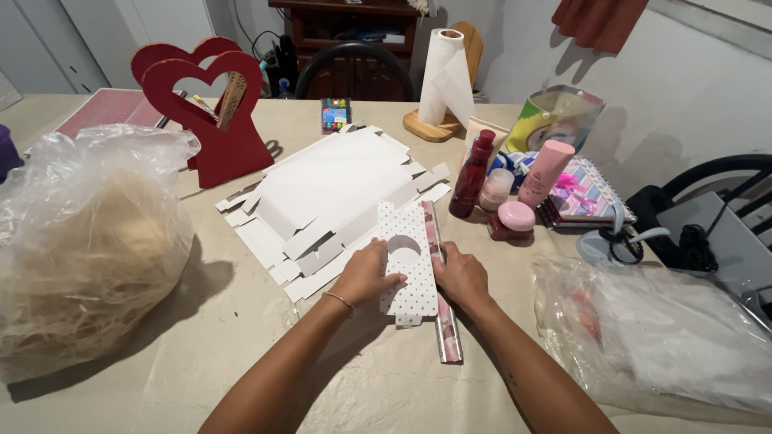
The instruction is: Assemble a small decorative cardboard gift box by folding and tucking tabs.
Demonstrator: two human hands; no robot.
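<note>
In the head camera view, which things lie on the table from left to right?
Clear plastic bag of pale straw filling → red wooden heart-shaped stand → flat white cardboard box blanks → dark red bottle → pink tube → clear plastic bag with white contents.

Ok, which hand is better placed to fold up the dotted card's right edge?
Right, probably. The right hand already rests along the right edge of the dotted card, beside the patterned strip. The left hand lies flat on the card's left half, well placed to hold it down.
</note>
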